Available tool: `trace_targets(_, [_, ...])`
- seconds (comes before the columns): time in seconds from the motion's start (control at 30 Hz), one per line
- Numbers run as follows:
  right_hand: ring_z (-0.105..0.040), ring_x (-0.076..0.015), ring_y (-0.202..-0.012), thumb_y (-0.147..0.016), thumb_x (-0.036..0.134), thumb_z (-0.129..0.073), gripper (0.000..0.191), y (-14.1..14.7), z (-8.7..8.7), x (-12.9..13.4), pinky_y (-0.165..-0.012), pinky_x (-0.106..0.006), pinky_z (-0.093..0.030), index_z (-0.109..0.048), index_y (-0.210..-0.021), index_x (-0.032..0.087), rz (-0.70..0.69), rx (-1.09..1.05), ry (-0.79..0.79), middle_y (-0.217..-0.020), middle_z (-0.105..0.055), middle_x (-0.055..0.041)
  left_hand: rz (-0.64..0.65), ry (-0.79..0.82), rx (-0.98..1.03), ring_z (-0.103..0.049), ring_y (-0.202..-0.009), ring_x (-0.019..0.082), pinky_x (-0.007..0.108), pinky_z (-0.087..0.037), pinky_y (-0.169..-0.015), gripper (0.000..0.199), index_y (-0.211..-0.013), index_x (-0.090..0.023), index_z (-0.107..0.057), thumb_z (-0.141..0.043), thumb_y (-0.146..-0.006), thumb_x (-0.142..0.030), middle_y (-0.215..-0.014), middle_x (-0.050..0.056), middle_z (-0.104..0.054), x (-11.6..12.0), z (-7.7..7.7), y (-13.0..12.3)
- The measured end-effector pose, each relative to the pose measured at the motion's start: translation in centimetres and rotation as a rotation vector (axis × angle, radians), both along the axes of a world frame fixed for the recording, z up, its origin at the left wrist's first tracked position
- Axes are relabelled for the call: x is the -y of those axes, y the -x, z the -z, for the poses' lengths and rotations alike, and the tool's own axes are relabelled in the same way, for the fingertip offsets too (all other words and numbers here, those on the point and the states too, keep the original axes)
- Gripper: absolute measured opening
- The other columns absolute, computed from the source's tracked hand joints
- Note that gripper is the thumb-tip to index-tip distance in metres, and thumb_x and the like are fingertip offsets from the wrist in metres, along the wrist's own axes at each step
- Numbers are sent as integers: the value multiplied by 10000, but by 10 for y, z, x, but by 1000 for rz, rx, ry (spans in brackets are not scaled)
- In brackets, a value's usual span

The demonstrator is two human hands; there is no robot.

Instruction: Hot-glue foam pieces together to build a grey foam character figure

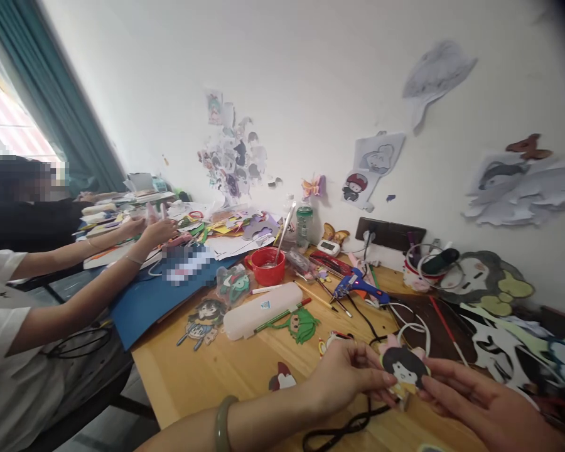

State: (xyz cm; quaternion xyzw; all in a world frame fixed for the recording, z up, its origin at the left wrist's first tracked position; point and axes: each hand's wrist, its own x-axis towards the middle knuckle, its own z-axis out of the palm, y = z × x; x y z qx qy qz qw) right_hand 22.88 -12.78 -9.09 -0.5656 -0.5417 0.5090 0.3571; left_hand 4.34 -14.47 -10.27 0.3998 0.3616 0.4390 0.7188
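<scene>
A small paper cutout point(403, 369) of a black-haired cartoon figure with a pink top is held up between both hands, over the right part of the wooden table. My left hand point(343, 376), with a green bangle at the wrist, pinches its left edge. On the other side my right hand point(475, 395) grips the right edge between thumb and fingers. Just beyond lies a blue glue gun point(358, 285). A green-haired cutout point(301, 323) and a red-and-white cutout point(282, 376) rest left of my hands.
A white pencil case point(263, 311), a red pot point(267, 267) and a pen cup point(421, 270) stand behind. Black cable point(339, 432) loops under my hands. At left, another person's hands point(155, 229) work above a blue board point(141, 301). Large cutouts point(499, 351) lie at right.
</scene>
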Motion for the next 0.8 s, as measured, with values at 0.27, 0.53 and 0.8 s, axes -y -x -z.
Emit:
trace_targets(0.27, [-652, -225, -686, -556, 458, -724, 382, -1, -15, 8, -616, -302, -528, -701, -795, 160, 57, -150, -72, -727, -692, -89, -33, -57, -65, -587, -588, 94, 181, -421, -596, 344, -772, -95, -619, -766, -598, -353, -648, 25, -632, -12, -3, -9])
trace_targets(0.53, [-634, -187, -623, -574, 477, -726, 384, -24, -11, -3, -575, -273, -503, -682, -775, 153, 10, -191, -102, -679, -678, -71, -42, -62, -71, -573, -582, 78, 164, -412, -599, 291, -755, -112, -625, -759, -635, -341, -639, 21, -635, -18, -4, -23])
trace_targets(0.8, [-633, -180, -607, -598, 463, -719, 346, -28, -17, -10, -558, -260, -500, -676, -736, 148, 3, -171, -176, -656, -679, -72, -109, -104, -109, -553, -588, 71, 156, -392, -588, 311, -755, -117, -654, -746, -639, -391, -662, 21, -634, -26, -2, -27])
